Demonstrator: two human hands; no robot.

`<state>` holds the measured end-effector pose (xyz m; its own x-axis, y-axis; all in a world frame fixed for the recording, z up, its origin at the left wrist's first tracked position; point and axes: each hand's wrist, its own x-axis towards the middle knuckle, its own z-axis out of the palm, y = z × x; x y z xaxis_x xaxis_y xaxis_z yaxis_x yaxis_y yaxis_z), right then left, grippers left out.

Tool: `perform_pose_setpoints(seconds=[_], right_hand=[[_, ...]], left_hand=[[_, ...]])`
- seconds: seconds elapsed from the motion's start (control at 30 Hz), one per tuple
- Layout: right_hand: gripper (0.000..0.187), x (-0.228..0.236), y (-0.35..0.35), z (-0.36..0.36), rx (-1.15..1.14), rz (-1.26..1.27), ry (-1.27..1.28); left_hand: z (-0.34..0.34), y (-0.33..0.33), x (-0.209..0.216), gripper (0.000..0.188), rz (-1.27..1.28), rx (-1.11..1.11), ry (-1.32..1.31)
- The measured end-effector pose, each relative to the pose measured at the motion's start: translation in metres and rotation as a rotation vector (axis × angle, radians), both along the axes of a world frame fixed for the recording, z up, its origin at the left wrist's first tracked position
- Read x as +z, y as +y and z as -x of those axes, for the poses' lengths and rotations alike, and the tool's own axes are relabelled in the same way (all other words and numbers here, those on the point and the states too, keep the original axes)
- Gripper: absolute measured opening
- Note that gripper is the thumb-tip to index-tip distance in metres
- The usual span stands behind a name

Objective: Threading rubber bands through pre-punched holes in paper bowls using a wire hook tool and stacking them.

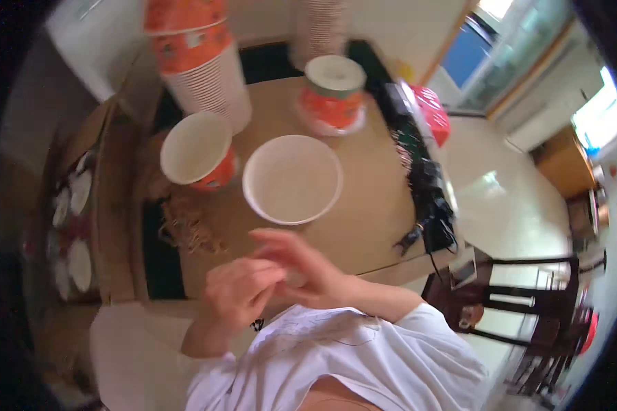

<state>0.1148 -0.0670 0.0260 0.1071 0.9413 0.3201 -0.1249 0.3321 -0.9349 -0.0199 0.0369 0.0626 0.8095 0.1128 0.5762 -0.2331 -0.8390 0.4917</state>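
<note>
My left hand (243, 291) and my right hand (305, 270) meet at the near edge of the board, both blurred by motion. The left fingers are bent and pressed together against the right hand; whatever they may hold is hidden. On the right hand the fingers stretch out to the left, apart from the thumb below. A pale patch shows in that gap, too smeared to name. Just beyond the hands is a wide white bowl (293, 179), its mouth facing up. Left of it, an orange and white paper cup (197, 151) leans slightly; neither hand touches them.
A tall stack of orange and white paper cups (209, 75) stands at the far left. Behind the bowl sits an orange container with a white top (334, 96). Crumpled brown strips (188, 226) lie at left, black cables (428, 205) at right. A dark wooden chair (528, 301) stands beyond.
</note>
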Motion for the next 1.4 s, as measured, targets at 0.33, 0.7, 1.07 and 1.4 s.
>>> perform_pose_setpoints(seconds=[0.33,0.7,1.07,1.4], right_hand=[[0.028,-0.039,-0.006,0.015,-0.330,0.002,-0.242],[0.006,-0.045,-0.030,-0.008,-0.407,0.240,0.097],[0.008,0.030,-0.077,-0.042,-0.941,-0.039,-0.049],[0.003,-0.059,-0.020,-0.073,-0.777,0.157,-0.029]], left_hand=[[0.005,-0.020,-0.056,0.020,0.886,0.536,-0.241],[-0.001,-0.013,-0.071,0.022,0.846,0.382,-0.233],[-0.080,0.000,-0.049,0.020,-0.169,0.247,-0.048],[-0.102,0.027,-0.035,0.021,0.555,0.229,0.277]])
